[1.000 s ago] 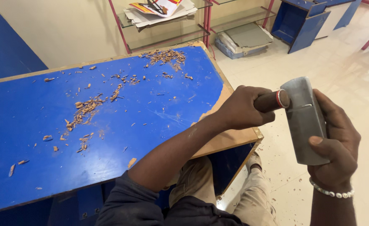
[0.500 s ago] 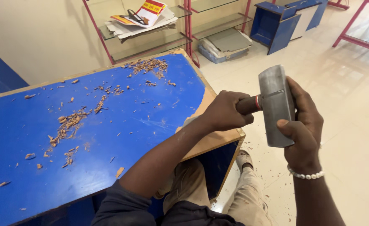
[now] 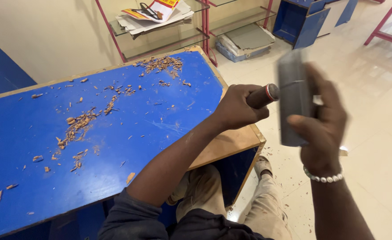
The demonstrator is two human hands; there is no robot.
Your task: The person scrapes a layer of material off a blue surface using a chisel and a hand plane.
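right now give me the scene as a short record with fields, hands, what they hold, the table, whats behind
left hand: wrapped around a dark handle with a red and white band
right hand: holding a grey rectangular block upright, motion-blurred
contact: handle end meets the block's side
wrist: white bead bracelet on the right
table: blue top, scattered with brown wood chips
behind: glass shelf with red frame holding papers
floor: pale tiles

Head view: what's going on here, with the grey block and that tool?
A seated person grips a dark wooden tool handle with a red-and-white band in the left hand and a flat grey rectangular block, motion-blurred, in the right hand, off the table's edge. Brown wood shavings lie scattered on the blue table top.
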